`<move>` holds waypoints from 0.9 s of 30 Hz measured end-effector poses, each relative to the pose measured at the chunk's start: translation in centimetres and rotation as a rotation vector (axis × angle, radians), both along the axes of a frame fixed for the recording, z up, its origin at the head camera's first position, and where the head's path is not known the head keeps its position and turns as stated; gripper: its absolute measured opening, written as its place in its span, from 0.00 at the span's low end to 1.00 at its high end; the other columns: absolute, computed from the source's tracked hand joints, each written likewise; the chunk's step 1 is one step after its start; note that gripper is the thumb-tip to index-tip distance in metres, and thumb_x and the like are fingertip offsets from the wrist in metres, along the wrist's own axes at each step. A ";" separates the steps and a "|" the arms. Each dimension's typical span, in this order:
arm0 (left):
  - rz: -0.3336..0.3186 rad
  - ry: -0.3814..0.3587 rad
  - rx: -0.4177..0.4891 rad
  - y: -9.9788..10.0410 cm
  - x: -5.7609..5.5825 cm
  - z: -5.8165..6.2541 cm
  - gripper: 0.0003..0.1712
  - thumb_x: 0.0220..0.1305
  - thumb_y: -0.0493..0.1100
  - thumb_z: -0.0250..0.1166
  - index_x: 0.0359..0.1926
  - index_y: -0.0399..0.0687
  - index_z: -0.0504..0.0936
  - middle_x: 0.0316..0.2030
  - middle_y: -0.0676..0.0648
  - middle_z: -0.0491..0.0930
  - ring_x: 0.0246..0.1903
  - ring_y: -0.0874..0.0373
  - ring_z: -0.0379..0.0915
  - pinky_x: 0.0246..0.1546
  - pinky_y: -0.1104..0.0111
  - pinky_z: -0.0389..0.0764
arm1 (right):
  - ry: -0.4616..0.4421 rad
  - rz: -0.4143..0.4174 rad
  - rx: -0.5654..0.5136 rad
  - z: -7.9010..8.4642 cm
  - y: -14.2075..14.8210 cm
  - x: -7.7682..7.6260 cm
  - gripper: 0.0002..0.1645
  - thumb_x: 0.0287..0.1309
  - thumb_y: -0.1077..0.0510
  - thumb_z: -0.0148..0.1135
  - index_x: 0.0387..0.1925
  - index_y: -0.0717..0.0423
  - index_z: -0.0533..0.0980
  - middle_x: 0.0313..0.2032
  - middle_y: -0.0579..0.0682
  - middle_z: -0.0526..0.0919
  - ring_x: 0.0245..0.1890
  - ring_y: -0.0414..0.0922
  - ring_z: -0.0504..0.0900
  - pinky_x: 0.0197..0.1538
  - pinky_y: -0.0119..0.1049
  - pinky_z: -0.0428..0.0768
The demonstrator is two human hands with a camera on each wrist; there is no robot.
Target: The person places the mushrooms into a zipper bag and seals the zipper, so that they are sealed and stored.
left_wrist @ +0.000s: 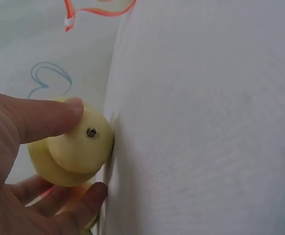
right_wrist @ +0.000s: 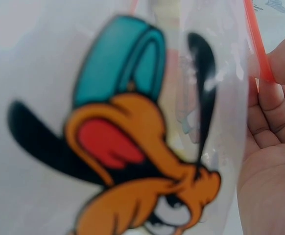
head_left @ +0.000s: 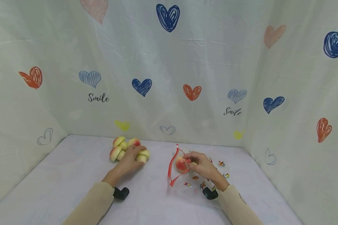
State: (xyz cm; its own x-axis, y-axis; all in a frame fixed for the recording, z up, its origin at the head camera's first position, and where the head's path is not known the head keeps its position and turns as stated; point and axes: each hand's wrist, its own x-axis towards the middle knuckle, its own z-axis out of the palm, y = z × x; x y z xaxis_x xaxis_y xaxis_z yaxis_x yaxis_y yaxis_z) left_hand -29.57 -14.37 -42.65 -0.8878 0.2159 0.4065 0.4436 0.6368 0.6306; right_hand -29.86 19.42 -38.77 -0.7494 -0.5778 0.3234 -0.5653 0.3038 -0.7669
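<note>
My left hand [head_left: 128, 161] grips a pale yellow toy mushroom [head_left: 141, 158]. In the left wrist view the thumb lies on the stem of that mushroom [left_wrist: 81, 147], with fingers around its far side. Beside it are several more mushrooms [head_left: 116, 153] with red-tinted caps. My right hand [head_left: 202, 165] pinches the red edge [right_wrist: 258, 44] of a clear plastic bag [right_wrist: 132, 122] with cartoon prints. The red-rimmed mouth [head_left: 170, 164] stands spread toward the left. Within the bag's outline a red-capped mushroom [head_left: 181, 164] shows, partly behind the right fingers.
A white cloth covers the table [head_left: 81, 168]. Behind and at the sides hangs a white curtain [head_left: 202, 59] printed with hearts. Small coloured prints on the bag [head_left: 202, 185] spread under and around the right hand.
</note>
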 end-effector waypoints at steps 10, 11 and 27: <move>0.014 -0.064 0.018 0.2 0.2 -0.2 0.34 0.46 0.32 0.71 0.57 0.48 0.73 0.53 0.37 0.66 0.51 0.45 0.67 0.53 0.51 0.69 | 0.028 -0.026 0.009 -0.7 0.0 -0.2 0.16 0.56 0.74 0.56 0.47 0.68 0.77 0.38 0.60 0.78 0.37 0.48 0.75 0.43 0.31 0.77; 0.017 -0.063 0.013 0.2 0.2 -0.3 0.34 0.46 0.32 0.71 0.57 0.48 0.73 0.53 0.37 0.66 0.51 0.45 0.68 0.53 0.50 0.69 | 0.032 -0.021 0.008 -0.4 -0.1 0.1 0.16 0.56 0.75 0.55 0.47 0.69 0.77 0.38 0.61 0.78 0.37 0.49 0.75 0.44 0.31 0.77; 0.015 -0.056 0.017 0.2 0.2 -0.1 0.34 0.46 0.33 0.71 0.57 0.47 0.72 0.52 0.37 0.68 0.50 0.45 0.67 0.53 0.51 0.68 | 0.045 0.026 -0.006 1.0 -0.4 0.9 0.15 0.54 0.77 0.54 0.45 0.73 0.76 0.36 0.64 0.77 0.35 0.52 0.74 0.43 0.32 0.77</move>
State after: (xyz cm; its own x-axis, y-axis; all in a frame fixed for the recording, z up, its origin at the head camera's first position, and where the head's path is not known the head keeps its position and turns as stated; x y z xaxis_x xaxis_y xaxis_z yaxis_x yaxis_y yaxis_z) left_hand -29.36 -14.15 -42.70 -0.9123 0.1962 0.3595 0.3980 0.6320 0.6650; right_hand -28.97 19.05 -37.79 -0.7189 -0.5947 0.3599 -0.6067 0.2841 -0.7425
